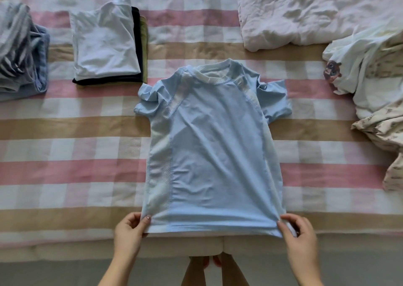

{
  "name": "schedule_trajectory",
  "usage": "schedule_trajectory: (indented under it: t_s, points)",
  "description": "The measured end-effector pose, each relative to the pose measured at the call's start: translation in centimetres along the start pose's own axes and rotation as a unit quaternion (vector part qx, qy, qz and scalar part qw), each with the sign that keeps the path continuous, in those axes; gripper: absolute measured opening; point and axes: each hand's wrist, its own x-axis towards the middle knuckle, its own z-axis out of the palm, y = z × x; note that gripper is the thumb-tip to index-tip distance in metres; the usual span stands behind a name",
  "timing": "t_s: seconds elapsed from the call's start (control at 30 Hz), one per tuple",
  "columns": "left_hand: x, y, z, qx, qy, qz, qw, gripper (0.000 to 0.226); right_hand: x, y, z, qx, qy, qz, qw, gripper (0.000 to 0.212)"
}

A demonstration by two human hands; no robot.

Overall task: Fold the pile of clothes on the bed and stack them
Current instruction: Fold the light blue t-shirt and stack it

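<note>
Checked bed (87, 176), blue t-shirt (209, 150) flat; left hand (130, 231) and right hand (298, 231) fingers pinch hem corners, stretching it smooth for folding.

Pink-tan-white checked bed (87, 172). Flat at centre: light blue T-shirt (213, 155). Beyond it, leftward: folded stack (106, 46); at left edge, striped bundle (19, 50). Far right: crumpled white duvet (305, 11); at right edge, unfolded pile (375, 78).

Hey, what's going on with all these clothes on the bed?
A person is folding laundry. The left hand and right hand each pinch a bottom corner of a light blue T-shirt spread flat on the checked bed cover. A folded stack, white on top, sits beyond it to the left; an unfolded heap lies on the right.
</note>
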Motion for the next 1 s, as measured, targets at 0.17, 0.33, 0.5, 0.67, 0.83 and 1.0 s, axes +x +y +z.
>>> schedule_trajectory:
  t_s: [0.17,0.33,0.5,0.67,0.83,1.0]
  points:
    - [0.6,0.8,-0.1,0.121,0.038,0.058,0.990,0.016,1.2,0.2,0.9,-0.097,-0.028,0.011,0.995,0.019]
    - [3.1,7.0,1.7,0.120,0.060,0.143,0.981,0.008,5.9,-4.2,0.4,-0.086,-0.005,-0.029,0.996,0.005]
    - [7.5,14.0,5.5,0.080,0.072,0.200,0.974,0.028,12.9,-10.2,3.5,-0.069,-0.003,-0.063,0.996,0.026]
    - [12.6,18.0,9.0,-0.038,0.124,0.102,0.986,0.054,18.8,-12.7,7.0,-0.015,0.109,0.073,0.991,0.050]
    - [16.9,19.5,9.1,-0.096,0.211,0.070,0.970,0.041,23.5,-13.3,6.5,0.000,0.183,0.098,0.978,0.030]
    - [17.8,18.6,7.8,-0.055,0.244,0.040,0.967,0.023,25.3,-11.6,4.6,-0.054,0.258,0.153,0.952,0.029]
